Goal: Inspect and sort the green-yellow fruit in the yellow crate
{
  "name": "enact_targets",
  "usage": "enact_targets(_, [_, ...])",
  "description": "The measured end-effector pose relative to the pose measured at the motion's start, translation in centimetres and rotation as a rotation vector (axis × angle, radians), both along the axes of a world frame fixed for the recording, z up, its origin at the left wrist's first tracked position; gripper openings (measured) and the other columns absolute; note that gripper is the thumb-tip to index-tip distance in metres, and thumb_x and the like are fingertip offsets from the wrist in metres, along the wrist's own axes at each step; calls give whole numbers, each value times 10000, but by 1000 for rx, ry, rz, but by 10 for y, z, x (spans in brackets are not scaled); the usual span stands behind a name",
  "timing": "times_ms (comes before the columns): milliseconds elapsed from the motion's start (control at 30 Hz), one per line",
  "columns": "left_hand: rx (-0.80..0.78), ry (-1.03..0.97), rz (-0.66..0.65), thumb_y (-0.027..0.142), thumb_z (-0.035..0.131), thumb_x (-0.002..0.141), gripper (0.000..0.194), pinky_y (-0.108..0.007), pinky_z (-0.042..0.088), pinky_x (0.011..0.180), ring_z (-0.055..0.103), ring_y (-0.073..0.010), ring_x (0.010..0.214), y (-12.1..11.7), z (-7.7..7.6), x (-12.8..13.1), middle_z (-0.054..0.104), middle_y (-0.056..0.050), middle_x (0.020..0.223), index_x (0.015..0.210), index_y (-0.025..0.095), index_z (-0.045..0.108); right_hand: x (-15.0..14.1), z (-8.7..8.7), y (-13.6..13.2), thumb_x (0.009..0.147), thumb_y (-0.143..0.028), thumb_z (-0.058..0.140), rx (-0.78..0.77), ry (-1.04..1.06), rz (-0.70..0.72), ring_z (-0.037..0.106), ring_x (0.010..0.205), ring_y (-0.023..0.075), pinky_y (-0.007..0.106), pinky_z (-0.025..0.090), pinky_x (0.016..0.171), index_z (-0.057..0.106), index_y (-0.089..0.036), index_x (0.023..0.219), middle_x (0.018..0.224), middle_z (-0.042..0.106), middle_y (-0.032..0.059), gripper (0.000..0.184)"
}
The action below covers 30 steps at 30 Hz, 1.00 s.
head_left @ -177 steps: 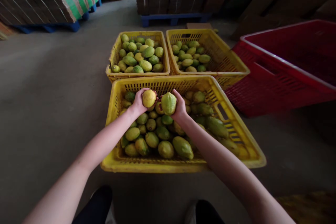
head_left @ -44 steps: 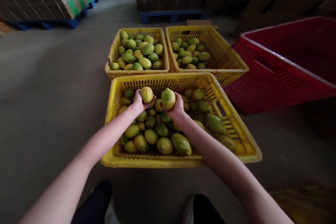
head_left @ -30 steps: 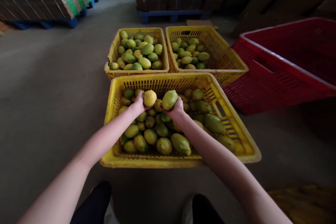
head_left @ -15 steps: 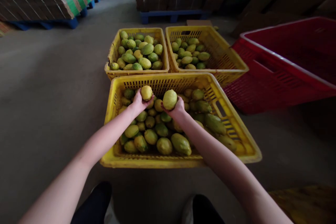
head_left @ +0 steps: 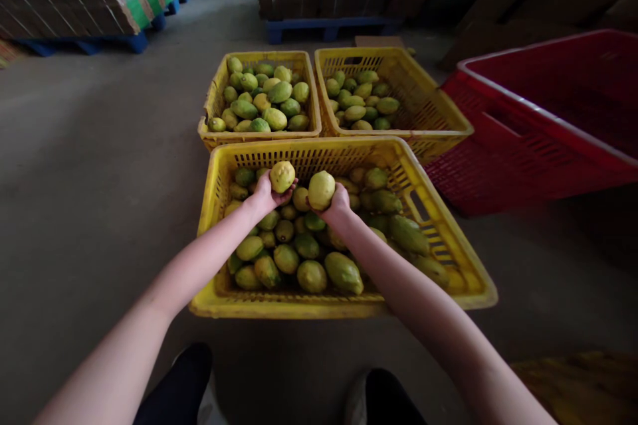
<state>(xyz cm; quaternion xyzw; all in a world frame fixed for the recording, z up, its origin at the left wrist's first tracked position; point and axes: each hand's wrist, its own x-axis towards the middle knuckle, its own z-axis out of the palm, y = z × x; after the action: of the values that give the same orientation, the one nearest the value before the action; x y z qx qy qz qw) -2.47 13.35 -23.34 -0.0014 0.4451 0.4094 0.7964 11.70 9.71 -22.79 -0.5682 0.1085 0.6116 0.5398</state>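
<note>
Left hand (head_left: 272,194) holds a round, bumpy yellow fruit (head_left: 282,176); right hand (head_left: 339,202), an oval, pale yellow-green fruit (head_left: 321,190). Both above slotted yellow plastic crate (head_left: 289,311). Judged step: inspection; next move calls for secure grips.

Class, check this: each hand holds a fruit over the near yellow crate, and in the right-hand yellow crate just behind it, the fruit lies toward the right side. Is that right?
No: the head view shows the piled fruit in the right-hand rear crate lying toward its left side. The rest stands: the left hand holds one fruit and the right hand another over the near crate.
</note>
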Motion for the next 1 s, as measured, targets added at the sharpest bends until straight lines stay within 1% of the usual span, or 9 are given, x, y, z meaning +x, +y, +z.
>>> enact_targets(100, [7,97,-18,328,343,988,430,-258,524,399,621,-188,483,-1,2,2,659,-60,651,1241,154,644,1,0,0,947,-415,405,26,40,27,602,590,191,329,574,550,581,-255,848,603,598,-16,258])
enact_targets(200, [-1,136,6,345,403,970,403,-271,530,404,630,-203,493,-1,6,2,651,-48,626,1232,155,644,1,2,-1,949,-426,378,63,87,61,599,581,194,319,563,524,583,-248,825,599,598,-3,299])
enact_targets(333, [25,94,-5,382,420,963,416,-266,526,405,635,-204,506,0,6,-1,659,-61,636,1202,147,666,0,4,-1,916,-410,451,95,52,7,582,577,184,306,568,541,564,-265,795,582,570,-26,220])
enact_targets(533, [19,54,4,332,431,961,395,-266,550,459,655,-196,555,0,3,-1,698,-65,716,1242,167,656,3,1,1,925,-439,372,127,53,-4,612,642,202,328,583,585,600,-256,871,618,587,-5,297])
enact_targets(633, [38,49,33,385,462,966,375,-266,557,466,666,-194,565,-1,7,1,682,-43,697,1208,174,657,5,-1,1,933,-417,377,117,63,37,619,632,202,328,577,574,595,-258,874,622,599,-2,276])
enact_targets(733, [52,60,31,409,492,961,371,-259,560,474,671,-191,576,-1,10,1,674,-32,679,1194,169,654,4,-2,1,918,-404,438,130,73,121,603,594,194,321,567,547,577,-261,844,617,602,-8,213])
enact_targets(800, [52,70,11,406,476,962,388,-256,553,470,661,-188,563,-1,9,0,673,-43,666,1185,148,661,3,-3,0,906,-395,469,140,64,152,585,570,183,310,559,529,570,-264,829,617,605,-13,183])
enact_targets(900, [77,75,-13,385,410,966,421,-251,512,424,628,-181,507,0,4,-2,684,-66,663,1162,133,684,4,-3,0,906,-396,471,139,68,133,574,557,173,284,539,508,567,-266,814,618,609,-16,186])
enact_targets(1000, [104,80,37,349,388,956,420,-245,482,405,625,-182,500,1,0,-3,693,-65,670,1171,150,689,6,-2,1,928,-421,399,170,83,141,588,560,170,266,516,492,585,-254,821,645,629,0,272])
